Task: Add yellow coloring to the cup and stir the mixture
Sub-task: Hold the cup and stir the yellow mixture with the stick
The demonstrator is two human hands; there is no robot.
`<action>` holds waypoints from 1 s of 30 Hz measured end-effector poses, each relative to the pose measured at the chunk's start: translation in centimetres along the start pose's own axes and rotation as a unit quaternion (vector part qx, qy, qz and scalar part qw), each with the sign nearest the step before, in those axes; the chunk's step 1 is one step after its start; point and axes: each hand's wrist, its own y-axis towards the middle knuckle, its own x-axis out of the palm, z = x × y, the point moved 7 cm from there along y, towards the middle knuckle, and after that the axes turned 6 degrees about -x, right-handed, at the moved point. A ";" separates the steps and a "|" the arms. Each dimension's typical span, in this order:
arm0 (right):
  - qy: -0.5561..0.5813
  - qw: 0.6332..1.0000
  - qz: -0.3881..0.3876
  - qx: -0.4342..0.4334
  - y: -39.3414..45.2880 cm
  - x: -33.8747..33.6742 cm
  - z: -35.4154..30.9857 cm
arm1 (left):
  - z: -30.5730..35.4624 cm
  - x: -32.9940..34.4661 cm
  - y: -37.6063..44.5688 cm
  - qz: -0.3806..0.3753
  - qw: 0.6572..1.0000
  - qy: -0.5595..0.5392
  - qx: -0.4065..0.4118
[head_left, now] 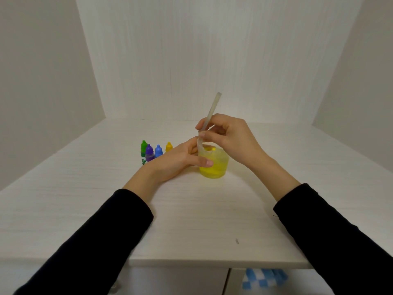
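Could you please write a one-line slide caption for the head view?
Right hand stirs yellow liquid in the cup with a stick while left hand steadies it.

We are looking at a clear cup (214, 165) glowing with bright yellow liquid, and a pale, milky stick (212, 110) is rising out of it. Beside it, four small bottles are showing green (143, 153), purple (149, 153), blue (158, 150) and yellow (168, 147). We are wearing black sleeves (102, 235) over a whitish wood-grain table (191, 220), and a blue-and-white checked patch (263, 277) is peeking out below its edge.
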 end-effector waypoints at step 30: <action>-0.009 0.999 -0.044 0.002 -0.4 -1.9 -0.8 | -0.5 -0.3 0.3 -0.001 1.000 -0.010 -0.010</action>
